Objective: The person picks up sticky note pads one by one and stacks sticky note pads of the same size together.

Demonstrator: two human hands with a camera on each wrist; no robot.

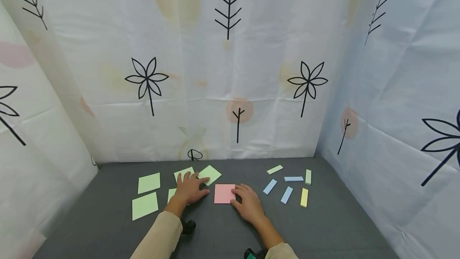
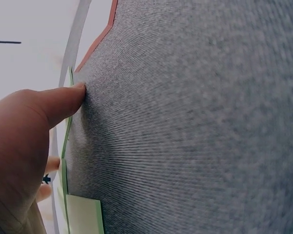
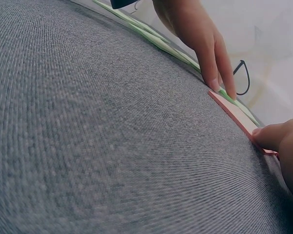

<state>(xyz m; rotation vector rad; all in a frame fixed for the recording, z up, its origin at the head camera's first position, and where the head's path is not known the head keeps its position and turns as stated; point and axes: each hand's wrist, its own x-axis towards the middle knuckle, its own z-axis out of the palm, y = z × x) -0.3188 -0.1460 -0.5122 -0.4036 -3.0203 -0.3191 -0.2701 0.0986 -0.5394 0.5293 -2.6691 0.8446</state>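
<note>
A pink square sticky note pad (image 1: 223, 194) lies flat at the middle of the table. My right hand (image 1: 248, 203) holds its right side, thumb (image 3: 263, 136) at the near edge and fingers curved over the right edge. To the left, my left hand (image 1: 189, 189) spreads palm-down over the pale green square pads. Its fingertips overlap one green pad (image 1: 182, 172) at the back and reach the edge of a tilted green pad (image 1: 212, 176). Another green pad (image 1: 171, 192) is partly hidden beneath this hand.
Two more green pads (image 1: 149, 183) (image 1: 145, 206) lie at the far left. On the right are narrow sticky strips: several blue (image 1: 293, 179), two green (image 1: 308, 176) and one yellow (image 1: 304, 198). Patterned white curtains (image 1: 266, 131) stand behind and beside the grey table (image 1: 323, 231).
</note>
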